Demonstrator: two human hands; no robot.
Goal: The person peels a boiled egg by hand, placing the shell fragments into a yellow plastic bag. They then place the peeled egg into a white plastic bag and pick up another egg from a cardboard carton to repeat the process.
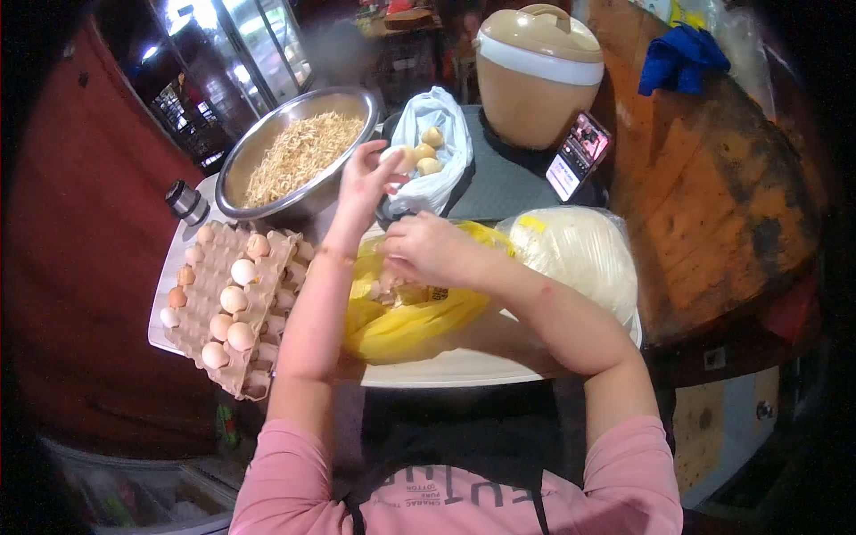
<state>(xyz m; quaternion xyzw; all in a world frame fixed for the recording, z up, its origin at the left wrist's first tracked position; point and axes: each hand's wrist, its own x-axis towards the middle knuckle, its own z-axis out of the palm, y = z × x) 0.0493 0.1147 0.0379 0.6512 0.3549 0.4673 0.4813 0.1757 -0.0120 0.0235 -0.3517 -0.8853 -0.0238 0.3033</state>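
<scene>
Cardboard egg tray (234, 303) sits at the table's (464, 367) left edge, steel bowl (299, 153) of shreds at the back-left corner. Left hand (370, 178) is up, fingers loosely spread, pinching a small pale ball (399, 159) beside the white bag (434, 156) — right hand (426, 250), fingers curled, grips the yellow bag (406, 316) mid-table.

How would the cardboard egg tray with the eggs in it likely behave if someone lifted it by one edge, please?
The egg tray looks like thin moulded cardboard, so it would probably sag or bend when lifted by one edge. Its eggs sit loose in open cups and could roll out and crack. It appears stacked on other trays and overhangs the white table, so a push might tip it.
</scene>
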